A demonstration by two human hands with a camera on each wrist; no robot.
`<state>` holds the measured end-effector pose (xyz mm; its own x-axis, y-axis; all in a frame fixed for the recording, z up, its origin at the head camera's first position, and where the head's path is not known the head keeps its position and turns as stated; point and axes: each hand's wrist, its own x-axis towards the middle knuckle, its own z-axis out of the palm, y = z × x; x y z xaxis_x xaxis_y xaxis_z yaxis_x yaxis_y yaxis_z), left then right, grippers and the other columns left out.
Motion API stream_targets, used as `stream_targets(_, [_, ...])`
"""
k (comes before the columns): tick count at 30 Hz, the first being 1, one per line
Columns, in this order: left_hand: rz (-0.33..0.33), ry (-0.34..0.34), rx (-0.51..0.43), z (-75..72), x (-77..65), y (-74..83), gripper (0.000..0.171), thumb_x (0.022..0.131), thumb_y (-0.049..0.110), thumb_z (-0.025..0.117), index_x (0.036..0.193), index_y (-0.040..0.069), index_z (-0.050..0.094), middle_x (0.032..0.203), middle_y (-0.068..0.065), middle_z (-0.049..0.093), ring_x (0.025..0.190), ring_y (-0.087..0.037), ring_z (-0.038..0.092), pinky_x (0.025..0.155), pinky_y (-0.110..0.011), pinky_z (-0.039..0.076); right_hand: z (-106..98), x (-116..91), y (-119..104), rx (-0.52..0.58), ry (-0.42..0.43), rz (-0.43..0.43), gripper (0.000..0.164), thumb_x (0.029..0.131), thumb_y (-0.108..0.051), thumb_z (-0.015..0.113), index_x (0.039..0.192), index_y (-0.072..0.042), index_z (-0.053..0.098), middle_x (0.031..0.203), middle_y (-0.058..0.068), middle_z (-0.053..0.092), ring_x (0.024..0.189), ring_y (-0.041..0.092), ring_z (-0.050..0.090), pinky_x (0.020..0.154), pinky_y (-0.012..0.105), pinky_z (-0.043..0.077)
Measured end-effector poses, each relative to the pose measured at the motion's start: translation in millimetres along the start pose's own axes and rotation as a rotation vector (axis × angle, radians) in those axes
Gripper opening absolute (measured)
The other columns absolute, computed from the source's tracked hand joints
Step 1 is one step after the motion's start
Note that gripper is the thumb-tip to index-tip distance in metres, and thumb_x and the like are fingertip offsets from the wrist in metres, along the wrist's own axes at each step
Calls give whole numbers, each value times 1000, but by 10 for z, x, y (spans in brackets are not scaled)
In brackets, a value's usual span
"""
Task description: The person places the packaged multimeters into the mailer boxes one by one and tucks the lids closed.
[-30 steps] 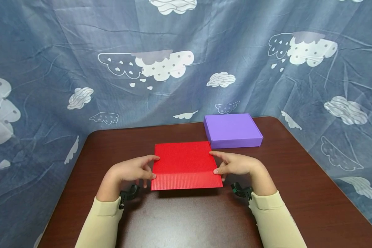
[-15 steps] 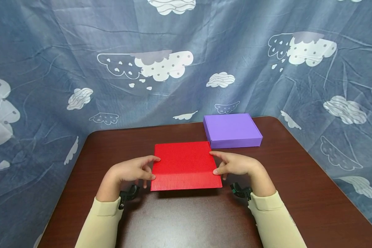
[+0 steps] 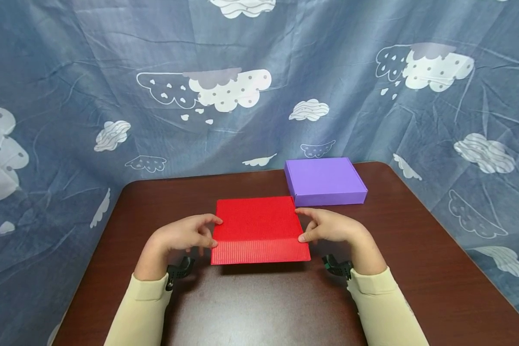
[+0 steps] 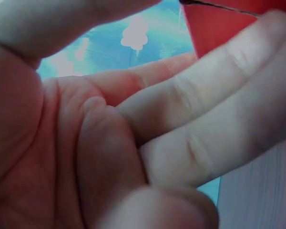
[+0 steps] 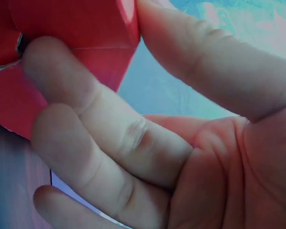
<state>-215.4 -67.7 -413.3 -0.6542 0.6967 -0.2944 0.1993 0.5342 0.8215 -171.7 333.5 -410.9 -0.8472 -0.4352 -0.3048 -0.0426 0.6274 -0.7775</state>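
Note:
A red cardboard box (image 3: 257, 218) is in the middle of the head view, its ribbed front flap (image 3: 259, 252) sloping toward me over a dark shadow. My left hand (image 3: 185, 234) grips its left side, with thumb and index finger at the edge and other fingers lower down. On the opposite side, my right hand (image 3: 328, 226) holds the box in much the same way. The right wrist view has the thumb on a red edge (image 5: 128, 21) and fingertips against the cardboard. In the left wrist view only a red corner (image 4: 214, 28) shows beyond the fingers.
A closed purple cardboard box (image 3: 324, 178) lies at the back right, near the red box's far right corner. Both boxes are on a dark brown table (image 3: 259, 307). A blue cloud-print curtain (image 3: 225, 144) hangs behind the table and along its sides.

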Motion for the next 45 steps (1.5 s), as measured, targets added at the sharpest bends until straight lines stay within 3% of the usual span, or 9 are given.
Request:
stream_targets(5, [-4,-2,-16,-7,24,15,61,91,12,74,143,0,44,78,-21,64,71,-36,68,50,-31,40,1,-5,-32,-11,21,30,84,87,-15,80,154,6,33,79,20,68,73,38,65,78,42,53])
stream_targets(15, [1,1,-11,-10,24,25,59,91,14,75,141,0,47,80,-21,67,70,-32,69,52,-33,44,-28,-40,-11,12,39,0,81,89,-12,78,154,5,34,78,10,70,74,37,66,78,45,54])
stream_targets(25, [-41,-32,16,72,26,78,73,86,14,79,148,7,41,75,-11,69,63,-28,69,52,-32,47,34,-28,-42,0,-75,12,95,81,-11,86,157,2,30,76,10,68,69,30,65,71,43,51])
stream_targets(33, [-31,-48,17,103,15,97,75,89,19,78,152,7,38,77,-15,70,61,-28,70,50,-31,46,10,-65,-3,-28,-100,-59,82,92,-20,77,157,1,32,76,10,68,69,36,68,78,41,53])
stream_targets(40, [-19,-73,26,100,-26,106,72,94,20,71,156,5,37,82,-18,71,60,-28,70,47,-28,44,-1,-90,-9,-10,-125,-30,80,94,-20,75,158,0,31,79,13,68,69,36,68,77,43,55])
stream_targets(45, [-39,-13,47,94,-42,121,62,95,17,69,150,6,44,82,-10,70,59,-28,69,46,-30,42,12,-77,-38,-23,-97,-11,79,91,-16,76,156,0,33,83,9,70,72,34,68,75,46,55])
